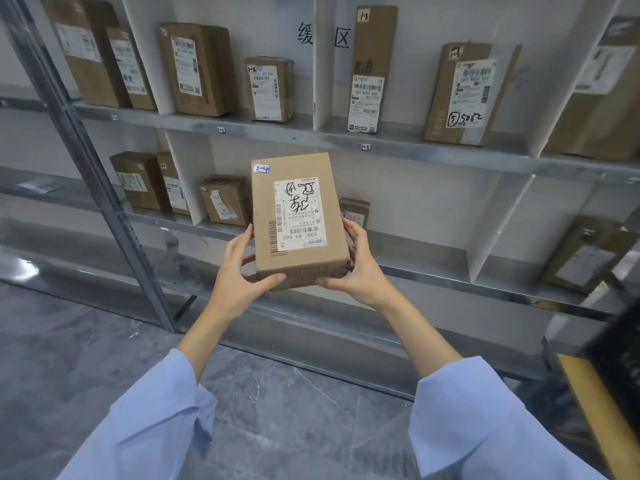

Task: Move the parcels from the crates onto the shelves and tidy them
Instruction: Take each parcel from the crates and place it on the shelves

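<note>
Gripping the parcel [298,220] at its lower left edge with the left hand [242,275], thumb on the near face, fingers curled behind; held upright at centre frame, in front of the lower shelf [415,252]; clasped likewise at its lower right edge by the right hand [360,268]; flanked at lower right by a dark crate [616,355].

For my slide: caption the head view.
The left hand and right hand grip a labelled brown cardboard parcel before grey metal shelves.

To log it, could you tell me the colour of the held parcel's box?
Plain brown cardboard; the parcel shows best in the head view.
</note>
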Demonstrator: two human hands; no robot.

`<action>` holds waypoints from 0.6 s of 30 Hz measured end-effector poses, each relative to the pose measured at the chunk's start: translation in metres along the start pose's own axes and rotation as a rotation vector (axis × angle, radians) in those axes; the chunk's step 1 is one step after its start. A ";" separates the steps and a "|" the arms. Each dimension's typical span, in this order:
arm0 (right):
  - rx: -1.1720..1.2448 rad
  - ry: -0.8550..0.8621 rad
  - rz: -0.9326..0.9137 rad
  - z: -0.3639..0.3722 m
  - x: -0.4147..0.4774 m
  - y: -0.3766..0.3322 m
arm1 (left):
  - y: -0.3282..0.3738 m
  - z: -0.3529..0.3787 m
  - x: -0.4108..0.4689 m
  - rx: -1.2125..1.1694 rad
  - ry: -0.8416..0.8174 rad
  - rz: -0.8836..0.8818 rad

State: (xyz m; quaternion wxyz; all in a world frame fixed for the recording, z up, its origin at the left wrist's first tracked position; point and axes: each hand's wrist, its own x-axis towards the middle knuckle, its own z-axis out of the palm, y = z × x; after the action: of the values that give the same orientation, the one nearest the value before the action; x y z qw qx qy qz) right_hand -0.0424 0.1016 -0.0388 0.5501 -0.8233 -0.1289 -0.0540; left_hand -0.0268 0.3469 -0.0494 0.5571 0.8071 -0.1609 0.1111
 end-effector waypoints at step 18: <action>0.032 0.023 0.095 0.047 -0.003 0.002 | -0.025 -0.027 -0.020 -0.005 -0.043 -0.102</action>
State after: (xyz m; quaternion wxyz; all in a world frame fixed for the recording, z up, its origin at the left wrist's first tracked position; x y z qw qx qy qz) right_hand -0.0473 0.1440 -0.0593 0.5664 -0.8191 -0.0843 -0.0351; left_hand -0.0360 0.3829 -0.0691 0.5603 0.8152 -0.1319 0.0648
